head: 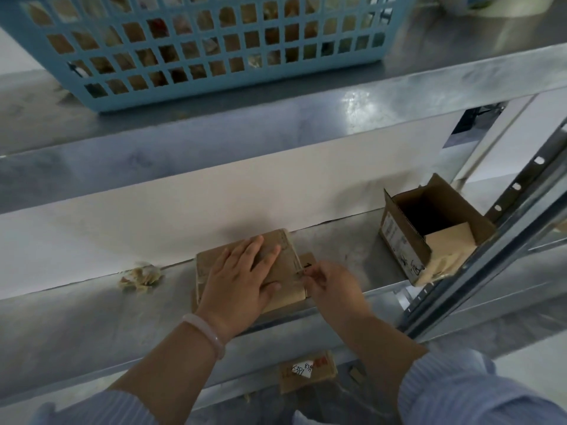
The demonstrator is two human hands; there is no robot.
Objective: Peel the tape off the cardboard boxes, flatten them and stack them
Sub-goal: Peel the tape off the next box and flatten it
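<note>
A person's left hand (242, 277) lies flat, fingers straight, on a flattened cardboard box (291, 268) near the front edge of a metal shelf (76, 317), while the right hand (331, 286) pinches the box's right edge with curled fingertips. Bare metal lies on both sides: left toward a crumpled tape wad (139, 276) at the back wall, right toward an open box (429, 228) standing against the rack's upright post (478, 268). The open box's printed side label is too blurred to read; a cardboard piece (306, 371) below the shelf bears a white tag handwritten "8391".
</note>
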